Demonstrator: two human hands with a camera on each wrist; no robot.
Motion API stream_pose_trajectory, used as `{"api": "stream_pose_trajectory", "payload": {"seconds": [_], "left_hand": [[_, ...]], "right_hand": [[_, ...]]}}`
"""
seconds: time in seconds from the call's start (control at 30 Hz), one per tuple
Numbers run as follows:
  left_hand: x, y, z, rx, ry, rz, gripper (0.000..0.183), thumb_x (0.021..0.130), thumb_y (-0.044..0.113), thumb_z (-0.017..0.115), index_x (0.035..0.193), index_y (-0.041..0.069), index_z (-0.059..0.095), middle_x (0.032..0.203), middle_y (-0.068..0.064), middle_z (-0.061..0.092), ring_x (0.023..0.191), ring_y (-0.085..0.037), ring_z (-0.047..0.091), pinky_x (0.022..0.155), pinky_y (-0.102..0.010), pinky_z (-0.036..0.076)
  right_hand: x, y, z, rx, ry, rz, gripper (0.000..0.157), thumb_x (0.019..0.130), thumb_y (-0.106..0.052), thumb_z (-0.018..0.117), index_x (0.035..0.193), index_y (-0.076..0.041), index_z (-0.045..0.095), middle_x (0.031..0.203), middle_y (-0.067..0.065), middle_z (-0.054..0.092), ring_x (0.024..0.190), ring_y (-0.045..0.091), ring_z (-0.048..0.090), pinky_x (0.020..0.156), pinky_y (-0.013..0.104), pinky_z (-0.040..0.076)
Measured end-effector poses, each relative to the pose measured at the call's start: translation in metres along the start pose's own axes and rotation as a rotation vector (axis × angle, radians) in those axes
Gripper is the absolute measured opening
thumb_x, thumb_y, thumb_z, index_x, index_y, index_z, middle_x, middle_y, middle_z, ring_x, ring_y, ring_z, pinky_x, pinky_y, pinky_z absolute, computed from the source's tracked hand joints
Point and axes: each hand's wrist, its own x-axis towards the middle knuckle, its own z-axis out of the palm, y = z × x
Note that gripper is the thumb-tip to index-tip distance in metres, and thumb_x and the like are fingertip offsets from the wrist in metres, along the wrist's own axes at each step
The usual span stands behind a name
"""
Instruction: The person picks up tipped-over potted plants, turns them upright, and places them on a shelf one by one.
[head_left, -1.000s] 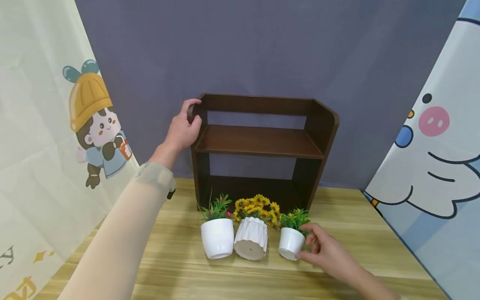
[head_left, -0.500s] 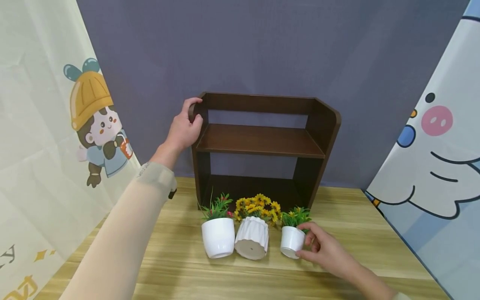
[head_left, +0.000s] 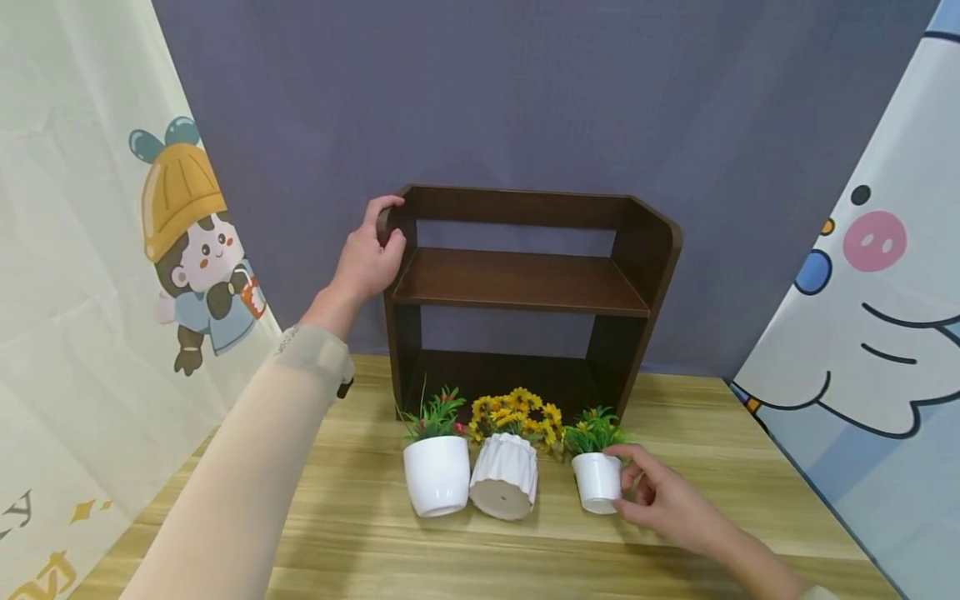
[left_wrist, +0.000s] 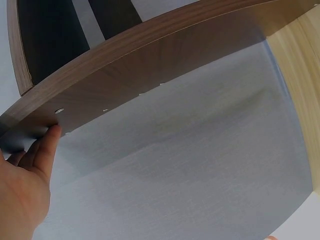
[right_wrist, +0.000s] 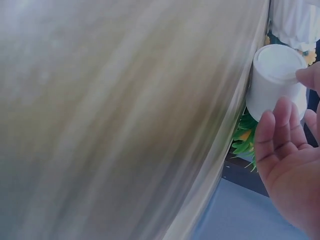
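A dark brown two-tier shelf (head_left: 525, 279) stands on the wooden table, and my left hand (head_left: 369, 254) grips the upper edge of its left side panel. In the left wrist view, fingers (left_wrist: 47, 150) lie along that panel's outer face. My right hand (head_left: 667, 500) pinches a small white potted plant (head_left: 597, 481) between thumb and fingers, with its green leaves pointing at the shelf. To its left, a fluted white pot of yellow flowers (head_left: 504, 475) lies with its base facing me. Beside that is a larger white pot (head_left: 437, 475) with green leaves and pink-red flowers.
The pots lie side by side just in front of the shelf's lower tier. A grey-blue cloth (head_left: 525, 100) hangs behind the shelf. Printed cartoon sheets border the wooden table (head_left: 720, 467) on the left and right.
My right hand has shifted the small potted plant a little to the right, away from the yellow flowers, and turned it slightly. The left hand keeps its hold on the shelf.
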Motion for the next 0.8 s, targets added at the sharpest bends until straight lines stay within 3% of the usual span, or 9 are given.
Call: {"api": "stream_pose_trajectory", "payload": {"seconds": [0.3, 0.5, 0.67, 0.8], "left_hand": [[0.0, 0.0, 0.0, -0.009, 0.0, 0.002, 0.051, 0.11, 0.03, 0.044, 0.161, 0.036, 0.039, 0.081, -0.018, 0.062, 0.065, -0.03, 0.056, 0.062, -0.04, 0.047], [0.001, 0.001, 0.0, -0.01, -0.009, 0.0, 0.051, 0.11, 0.031, 0.045, 0.161, 0.037, 0.039, 0.071, -0.013, 0.057, 0.061, -0.029, 0.053, 0.06, -0.04, 0.046], [0.0, 0.001, 0.0, -0.01, -0.008, -0.004, 0.051, 0.111, 0.032, 0.045, 0.161, 0.038, 0.039, 0.072, -0.011, 0.056, 0.061, -0.028, 0.053, 0.06, -0.039, 0.046], [0.0, -0.001, -0.001, -0.009, -0.008, -0.009, 0.051, 0.111, 0.032, 0.044, 0.161, 0.038, 0.038, 0.077, -0.015, 0.06, 0.063, -0.029, 0.055, 0.061, -0.04, 0.047]], "right_hand": [[-0.001, 0.0, -0.003, -0.028, 0.008, -0.017, 0.068, 0.093, -0.013, 0.086, 0.152, -0.014, 0.053, 0.105, 0.007, 0.059, 0.07, 0.003, 0.052, 0.057, 0.025, 0.048], [-0.007, -0.008, -0.005, -0.075, 0.106, 0.0, 0.073, 0.09, -0.014, 0.089, 0.152, -0.007, 0.051, 0.107, 0.008, 0.06, 0.068, 0.003, 0.051, 0.057, 0.025, 0.048], [-0.014, -0.022, 0.004, -0.024, 0.169, 0.246, 0.075, 0.094, -0.031, 0.089, 0.148, -0.001, 0.047, 0.123, 0.015, 0.064, 0.091, 0.013, 0.062, 0.07, 0.026, 0.055], [-0.012, -0.028, 0.022, 0.069, 0.238, 0.432, 0.084, 0.098, -0.042, 0.084, 0.151, 0.004, 0.037, 0.139, 0.024, 0.057, 0.109, 0.025, 0.064, 0.077, 0.03, 0.059]]}}
